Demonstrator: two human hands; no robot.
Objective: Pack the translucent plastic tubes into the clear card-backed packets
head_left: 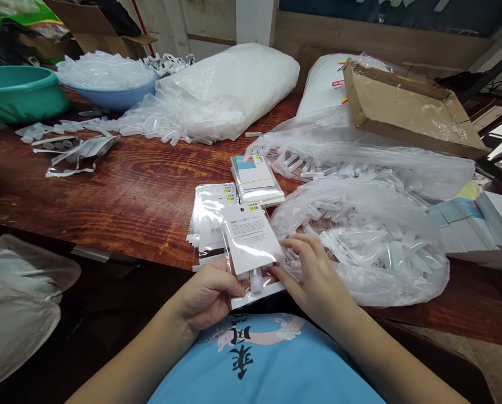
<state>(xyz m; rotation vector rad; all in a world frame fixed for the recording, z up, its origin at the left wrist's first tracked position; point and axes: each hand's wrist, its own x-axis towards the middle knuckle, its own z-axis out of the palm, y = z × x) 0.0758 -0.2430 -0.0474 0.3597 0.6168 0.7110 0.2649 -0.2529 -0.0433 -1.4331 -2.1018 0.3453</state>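
Observation:
A clear plastic packet [253, 238] with a printed white card inside is held close to my body, over the table's front edge. A small whitish tube [256, 280] shows through its lower part. My left hand [211, 292] pinches the packet's lower left side with the thumb on top. On the right side, my right hand [312, 264] grips its edge between thumb and fingers. Just behind lies a fanned stack of similar packets [211, 219], partly covered by the held one. Beyond it sits a banded pile of cards [255, 174].
An open plastic bag [394, 280] of small translucent pieces lies right of my hands. Farther back are a large white sack [251, 84], a cardboard tray [415, 112], a blue basin [116, 98] of pieces and a green basin [19, 92]. Card stacks [465, 221] stand at right.

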